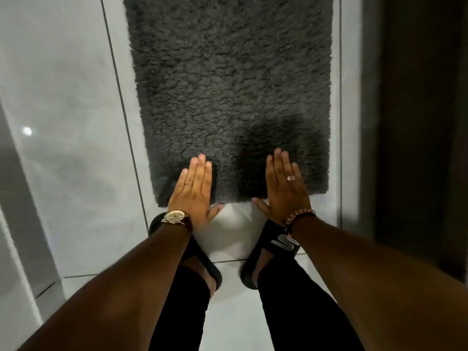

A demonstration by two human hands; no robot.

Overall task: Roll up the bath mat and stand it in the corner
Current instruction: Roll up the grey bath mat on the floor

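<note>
A dark grey shaggy bath mat lies flat and unrolled on the white tiled floor, stretching away from me. My left hand rests palm down on the mat's near edge, left of centre, fingers straight and together, thumb off the edge over the tile. My right hand lies the same way on the near edge, right of centre. Neither hand grips the mat. A watch is on my left wrist, a beaded bracelet on my right.
My feet in black slides stand on the white tiles just behind the mat's near edge. A dark wall or door frame runs along the right side. A pale upright panel slants along the left.
</note>
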